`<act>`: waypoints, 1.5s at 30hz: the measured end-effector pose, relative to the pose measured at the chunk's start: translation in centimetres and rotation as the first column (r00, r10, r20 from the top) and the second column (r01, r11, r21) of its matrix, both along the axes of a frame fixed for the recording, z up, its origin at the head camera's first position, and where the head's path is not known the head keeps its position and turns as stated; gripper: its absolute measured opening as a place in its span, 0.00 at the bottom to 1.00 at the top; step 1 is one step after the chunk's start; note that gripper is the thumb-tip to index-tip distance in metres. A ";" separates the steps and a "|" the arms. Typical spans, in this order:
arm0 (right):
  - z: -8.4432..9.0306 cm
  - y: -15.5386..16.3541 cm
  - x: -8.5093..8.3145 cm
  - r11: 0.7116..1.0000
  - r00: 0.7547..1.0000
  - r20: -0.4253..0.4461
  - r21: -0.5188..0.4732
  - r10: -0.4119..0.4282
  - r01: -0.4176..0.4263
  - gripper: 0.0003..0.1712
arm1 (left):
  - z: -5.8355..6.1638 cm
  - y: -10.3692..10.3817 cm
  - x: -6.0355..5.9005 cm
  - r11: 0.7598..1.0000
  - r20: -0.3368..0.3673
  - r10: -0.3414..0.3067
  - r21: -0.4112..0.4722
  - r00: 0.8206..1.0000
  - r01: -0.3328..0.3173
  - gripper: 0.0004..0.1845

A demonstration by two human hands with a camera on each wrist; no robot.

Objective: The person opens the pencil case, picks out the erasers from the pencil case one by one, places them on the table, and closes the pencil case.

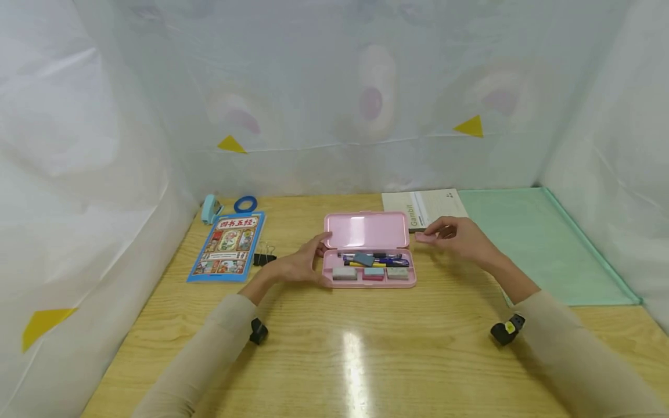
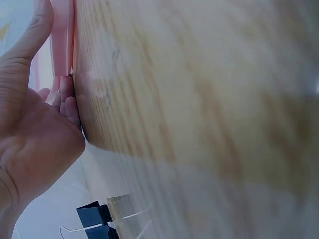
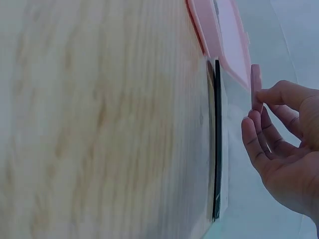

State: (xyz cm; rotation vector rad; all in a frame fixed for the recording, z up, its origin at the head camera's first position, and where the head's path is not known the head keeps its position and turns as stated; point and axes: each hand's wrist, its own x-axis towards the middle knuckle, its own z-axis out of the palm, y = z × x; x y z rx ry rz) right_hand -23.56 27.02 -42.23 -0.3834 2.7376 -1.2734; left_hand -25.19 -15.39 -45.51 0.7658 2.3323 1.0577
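Note:
A pink pencil case (image 1: 369,249) lies open in the middle of the wooden table (image 1: 334,348), with pens and several erasers in its tray. My left hand (image 1: 300,262) holds the case's left end, thumb on the lid's edge (image 2: 60,45). My right hand (image 1: 456,237) hovers just right of the case and pinches a small pink eraser (image 1: 425,237) between thumb and fingertips (image 3: 256,87). In the right wrist view the eraser sits beside the case lid (image 3: 222,35).
A white notebook (image 1: 425,208) and a green folder (image 1: 538,244) lie at the back right. At the left are a blue picture book (image 1: 228,247), a black binder clip (image 1: 263,258), a tape roll (image 1: 245,204) and a light blue stapler (image 1: 210,209). White sheeting surrounds the table.

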 end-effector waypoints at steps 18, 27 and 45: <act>-2.2 1.8 -1.0 0.999 0.998 0.047 0.014 -0.045 0.044 0.16 | 0.0 0.1 -0.1 1.000 0.030 -0.022 -0.007 0.999 0.022 0.66; -1.4 -1.4 -0.2 0.991 0.997 0.056 -0.121 0.062 -0.055 0.17 | 0.2 0.1 0.0 1.000 0.026 -0.019 0.004 0.999 0.019 0.65; -1.1 -11.2 0.1 0.960 0.961 0.088 -0.127 0.262 -0.250 0.13 | 0.0 -0.1 0.0 1.000 0.033 0.010 0.024 0.999 -0.011 0.64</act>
